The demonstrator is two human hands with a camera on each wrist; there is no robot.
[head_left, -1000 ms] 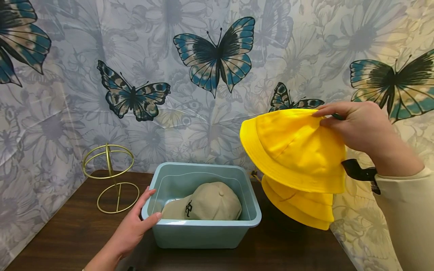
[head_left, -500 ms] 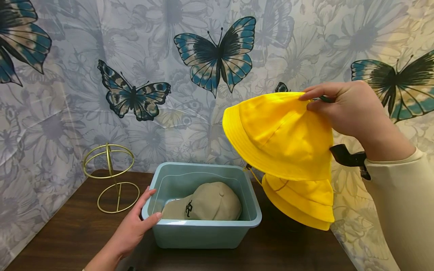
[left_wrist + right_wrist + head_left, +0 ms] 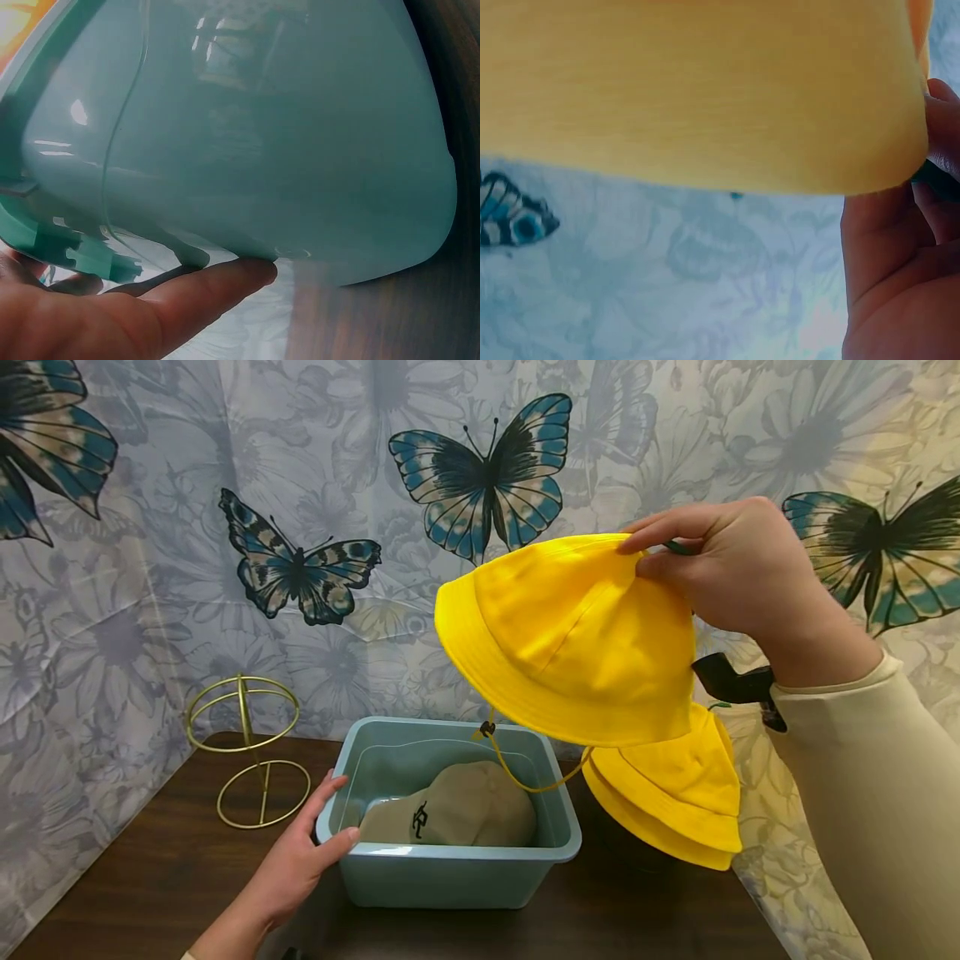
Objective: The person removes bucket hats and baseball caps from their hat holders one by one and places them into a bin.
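A yellow bucket hat (image 3: 570, 643) hangs tilted in the air, its chin cord and dark toggle dangling over the bin. My right hand (image 3: 738, 577) pinches the top of its crown, with a bit of green showing between the fingers. In the right wrist view the hat's yellow cloth (image 3: 705, 90) fills the upper part. My left hand (image 3: 296, 860) grips the near left corner of a blue-green plastic bin (image 3: 442, 881), thumb on the front rim. One digit lies along the bin's outer wall (image 3: 262, 150) in the left wrist view. A beige baseball cap (image 3: 468, 806) lies inside the bin.
More yellow bucket hats (image 3: 667, 793) sit stacked right of the bin. A gold wire hat stand (image 3: 247, 747) stands at the left on the dark wooden table (image 3: 135, 877). A butterfly-print cloth (image 3: 465, 635) hangs behind.
My right hand has moved up and left with the yellow bucket hat, away from the stack. The hat's cord has come into view over the bin. My left hand stays put.
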